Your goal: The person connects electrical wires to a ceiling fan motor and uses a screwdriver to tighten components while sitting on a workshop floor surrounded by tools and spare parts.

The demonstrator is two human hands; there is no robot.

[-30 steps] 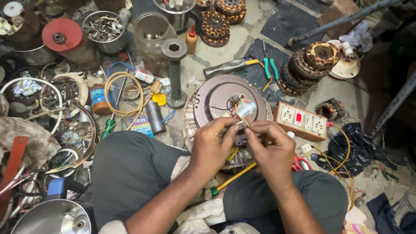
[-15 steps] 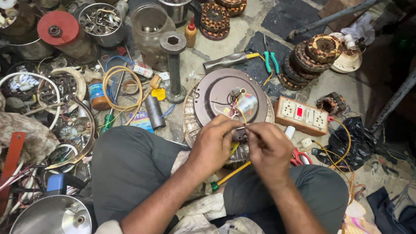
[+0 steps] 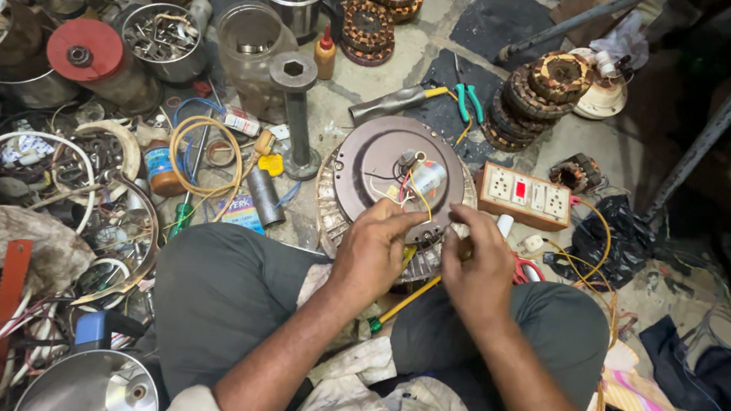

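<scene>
Pinching thin wires (image 3: 414, 196) | left hand (image 3: 372, 254), right hand (image 3: 478, 271) fingers closed | round metal motor (image 3: 386, 168)

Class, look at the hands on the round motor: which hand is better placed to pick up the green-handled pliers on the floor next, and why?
Probably the right hand: the green-handled pliers lie beyond the round motor toward its side, while the left hand would have to cross over the wires.

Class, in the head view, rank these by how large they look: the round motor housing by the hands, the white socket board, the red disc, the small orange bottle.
1. Round motor housing
2. Socket board
3. Red disc, close to the board, so unsure
4. Orange bottle
</scene>
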